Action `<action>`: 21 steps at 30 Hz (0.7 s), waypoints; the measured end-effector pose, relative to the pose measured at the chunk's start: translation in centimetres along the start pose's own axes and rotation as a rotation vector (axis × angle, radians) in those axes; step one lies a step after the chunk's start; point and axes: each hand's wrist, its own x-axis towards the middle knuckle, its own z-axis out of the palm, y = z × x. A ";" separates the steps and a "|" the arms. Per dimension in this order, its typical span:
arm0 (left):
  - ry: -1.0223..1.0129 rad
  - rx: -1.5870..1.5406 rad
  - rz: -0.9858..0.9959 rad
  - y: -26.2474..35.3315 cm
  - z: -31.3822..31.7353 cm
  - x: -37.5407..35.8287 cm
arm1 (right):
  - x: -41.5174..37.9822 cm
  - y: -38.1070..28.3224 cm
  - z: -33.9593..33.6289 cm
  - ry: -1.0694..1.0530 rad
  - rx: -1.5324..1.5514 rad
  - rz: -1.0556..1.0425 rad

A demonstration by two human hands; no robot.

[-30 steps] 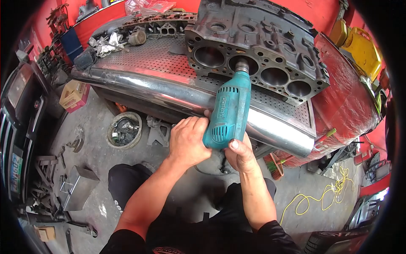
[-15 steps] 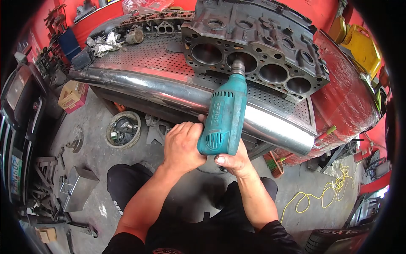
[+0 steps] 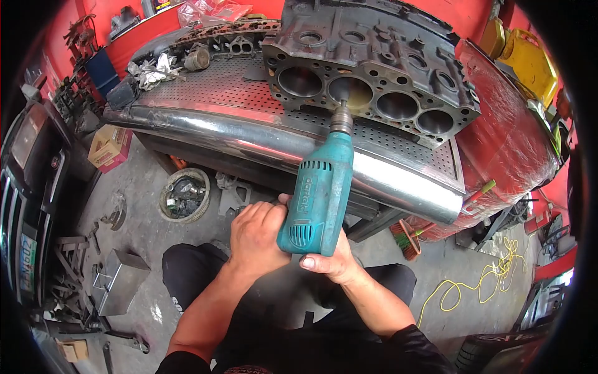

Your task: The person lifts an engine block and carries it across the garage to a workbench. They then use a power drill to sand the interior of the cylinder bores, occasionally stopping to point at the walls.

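A teal power drill points away from me, its metal chuck just in front of the engine block. A thin shaft runs from the chuck into the second cylinder bore from the left; what is on its end is hidden. My left hand is wrapped round the drill's left rear side. On the right, my right hand grips the rear handle, thumb on the back of the housing; its other fingers are hidden under the drill.
The block rests on a perforated metal bench with a rounded steel edge. A basket of parts, a broom and a yellow cord are on the floor. Crumpled foil lies at the bench's left.
The drill and both my hands have moved back toward me and slightly left. The chuck has come away from the bore, and more of the shaft shows.
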 end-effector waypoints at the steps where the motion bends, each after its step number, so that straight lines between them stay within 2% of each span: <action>1: -0.013 0.003 -0.008 0.0 -0.1 0.0 | 0.0 0.2 0.0 0.002 0.006 -0.004; 15: -0.034 0.015 0.004 -1.3 2.4 2.8 | 2.9 0.6 -3.2 0.033 -0.014 -0.130; 21: -0.025 0.027 -0.038 -1.3 3.1 3.8 | 3.9 0.3 -3.4 0.081 0.074 -0.123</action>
